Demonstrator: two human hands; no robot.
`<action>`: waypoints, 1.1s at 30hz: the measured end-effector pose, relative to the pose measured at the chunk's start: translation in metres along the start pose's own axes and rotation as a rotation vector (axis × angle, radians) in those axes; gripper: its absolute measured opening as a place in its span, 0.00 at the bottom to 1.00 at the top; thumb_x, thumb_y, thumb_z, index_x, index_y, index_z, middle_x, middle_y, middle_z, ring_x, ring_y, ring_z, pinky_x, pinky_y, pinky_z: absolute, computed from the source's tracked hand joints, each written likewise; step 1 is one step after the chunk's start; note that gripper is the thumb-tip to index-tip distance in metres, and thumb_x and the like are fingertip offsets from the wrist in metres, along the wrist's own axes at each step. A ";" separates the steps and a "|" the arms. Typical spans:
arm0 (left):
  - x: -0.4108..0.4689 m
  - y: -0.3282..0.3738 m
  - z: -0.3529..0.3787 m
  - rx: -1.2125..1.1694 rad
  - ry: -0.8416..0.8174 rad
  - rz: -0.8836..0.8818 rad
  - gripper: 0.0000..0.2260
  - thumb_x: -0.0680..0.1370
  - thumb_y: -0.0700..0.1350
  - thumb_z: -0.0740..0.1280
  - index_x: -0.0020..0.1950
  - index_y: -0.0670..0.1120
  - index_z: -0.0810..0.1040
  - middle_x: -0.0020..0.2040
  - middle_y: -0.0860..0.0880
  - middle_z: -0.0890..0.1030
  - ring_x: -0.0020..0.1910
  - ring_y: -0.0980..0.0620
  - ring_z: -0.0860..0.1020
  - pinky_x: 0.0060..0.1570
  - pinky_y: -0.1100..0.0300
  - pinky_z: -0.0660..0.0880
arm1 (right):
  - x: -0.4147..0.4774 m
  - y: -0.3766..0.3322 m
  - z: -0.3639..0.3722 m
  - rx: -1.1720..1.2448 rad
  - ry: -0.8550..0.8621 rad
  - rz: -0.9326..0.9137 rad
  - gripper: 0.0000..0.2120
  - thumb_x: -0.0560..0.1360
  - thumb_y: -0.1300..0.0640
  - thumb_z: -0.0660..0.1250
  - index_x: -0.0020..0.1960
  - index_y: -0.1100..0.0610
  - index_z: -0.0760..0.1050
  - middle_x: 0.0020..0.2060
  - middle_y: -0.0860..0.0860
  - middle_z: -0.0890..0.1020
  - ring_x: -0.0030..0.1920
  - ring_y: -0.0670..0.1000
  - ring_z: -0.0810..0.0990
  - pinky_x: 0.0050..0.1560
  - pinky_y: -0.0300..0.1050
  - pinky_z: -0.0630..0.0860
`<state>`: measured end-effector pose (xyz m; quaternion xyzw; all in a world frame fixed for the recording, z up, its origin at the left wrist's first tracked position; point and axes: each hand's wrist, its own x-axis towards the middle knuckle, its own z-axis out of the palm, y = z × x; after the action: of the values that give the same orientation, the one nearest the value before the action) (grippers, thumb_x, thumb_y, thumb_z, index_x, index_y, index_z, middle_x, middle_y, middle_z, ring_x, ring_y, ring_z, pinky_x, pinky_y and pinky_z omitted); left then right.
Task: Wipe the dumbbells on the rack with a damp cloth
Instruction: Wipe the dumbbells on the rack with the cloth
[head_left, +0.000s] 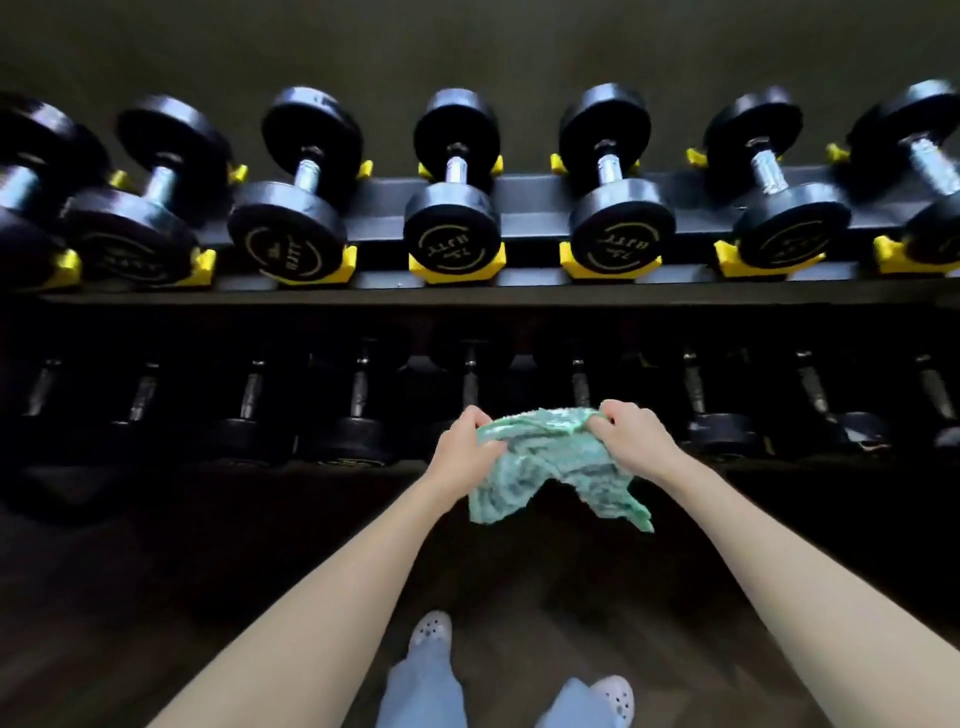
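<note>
A crumpled green cloth (558, 467) hangs between both hands in front of the rack's lower row. My left hand (467, 449) pinches its left edge and my right hand (631, 441) grips its upper right corner. The cloth touches no dumbbell. Several black dumbbells (452, 208) with silver handles lie in yellow cradles (610, 262) on the upper shelf of the rack (530, 195). Below it, a darker row of dumbbells (358, 410) sits in shadow, partly hidden behind the cloth and hands.
The rack's black front rail (467, 299) runs across the view between the two rows. A dark wall stands behind the rack. Dark wood floor lies below, with my feet in white clogs (431, 631) close to the rack's base.
</note>
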<state>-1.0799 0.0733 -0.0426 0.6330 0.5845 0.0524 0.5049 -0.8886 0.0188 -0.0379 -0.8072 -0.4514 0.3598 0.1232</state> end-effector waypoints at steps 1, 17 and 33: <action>0.008 -0.019 -0.010 -0.008 0.017 -0.020 0.06 0.77 0.46 0.64 0.48 0.46 0.69 0.38 0.51 0.74 0.30 0.56 0.68 0.28 0.65 0.64 | 0.007 -0.010 0.021 0.003 -0.009 0.012 0.15 0.79 0.56 0.56 0.34 0.57 0.60 0.30 0.51 0.67 0.30 0.51 0.65 0.30 0.45 0.59; 0.146 -0.233 -0.179 0.298 0.645 -0.175 0.17 0.76 0.40 0.64 0.65 0.43 0.67 0.66 0.44 0.64 0.63 0.44 0.64 0.64 0.50 0.60 | 0.134 -0.193 0.282 0.439 -0.139 0.094 0.09 0.79 0.56 0.55 0.44 0.59 0.70 0.41 0.54 0.74 0.40 0.51 0.71 0.40 0.46 0.64; 0.206 -0.280 -0.140 -0.452 0.748 -0.340 0.04 0.80 0.43 0.59 0.47 0.45 0.66 0.50 0.46 0.71 0.49 0.48 0.72 0.46 0.58 0.68 | 0.201 -0.189 0.359 0.342 0.122 0.268 0.10 0.74 0.56 0.66 0.39 0.53 0.66 0.48 0.52 0.68 0.51 0.57 0.73 0.48 0.50 0.73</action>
<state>-1.2996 0.2635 -0.2791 0.3401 0.7956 0.3197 0.3861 -1.1909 0.2443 -0.2889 -0.8475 -0.2643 0.3949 0.2367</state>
